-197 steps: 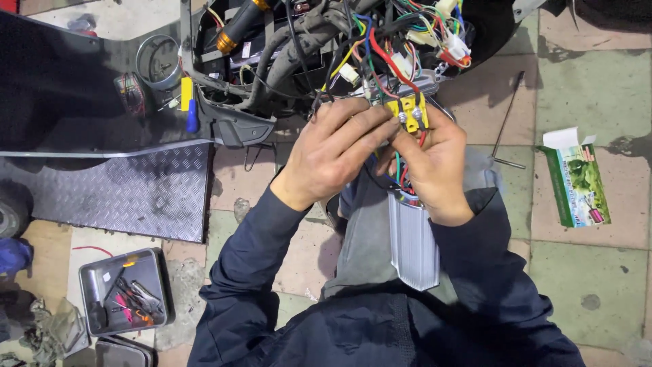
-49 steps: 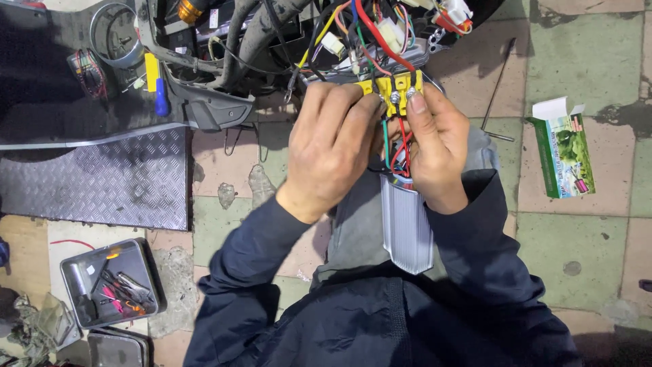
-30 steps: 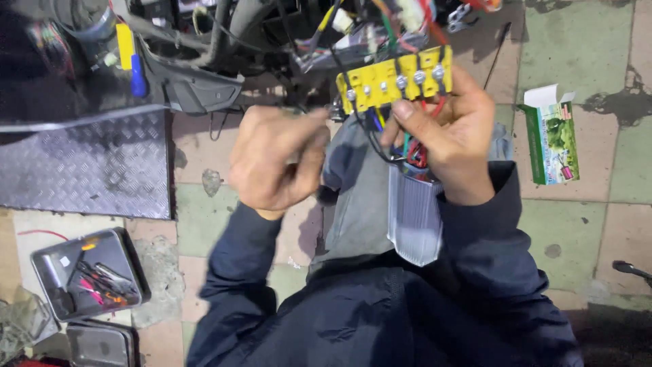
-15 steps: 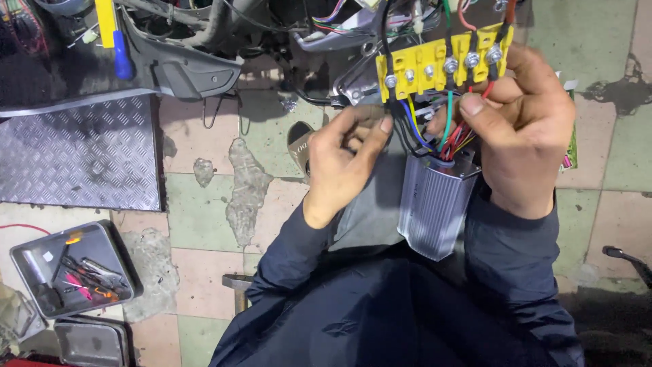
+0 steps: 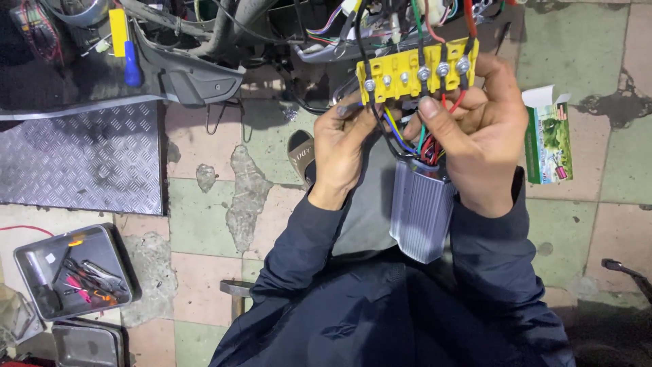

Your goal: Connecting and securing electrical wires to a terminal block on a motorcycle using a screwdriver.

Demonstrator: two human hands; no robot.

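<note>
At twelve o'clock in the head view, raised over the lap, sits a yellow plastic terminal block with a row of silver screw heads (image 5: 415,71). The right hand (image 5: 483,132) grasps its lower edge, thumb pressed just under the screws, fingers wrapped behind. Black, red, green and blue wires run into the block from above and below. Those below drop into a ribbed silver metal controller box (image 5: 422,207), which hangs just beneath the right hand, at centre frame.

The left hand (image 5: 343,139), at about eleven o'clock of the box, is half curled with fingertips among the lower wires, touching the block's left end. Whether it pinches a particular wire cannot be told.

Progress, as a judgement: all visible screw positions carry a wire, so the connections appear largely made. Whether the screws are tight cannot be confirmed. The block and box remain loose in hand, not mounted.

Surface and surroundings: the floor is worn green and pink tile (image 5: 611,224) with broken cement patches. A grey checker-plate metal sheet (image 5: 81,160) lies at nine o'clock. A shallow steel tray of hand tools (image 5: 76,270) sits at eight o'clock. A green and white cardboard packet (image 5: 549,136) lies at three o'clock. An opened black vehicle body with exposed wiring (image 5: 204,61) spans the top.
</note>
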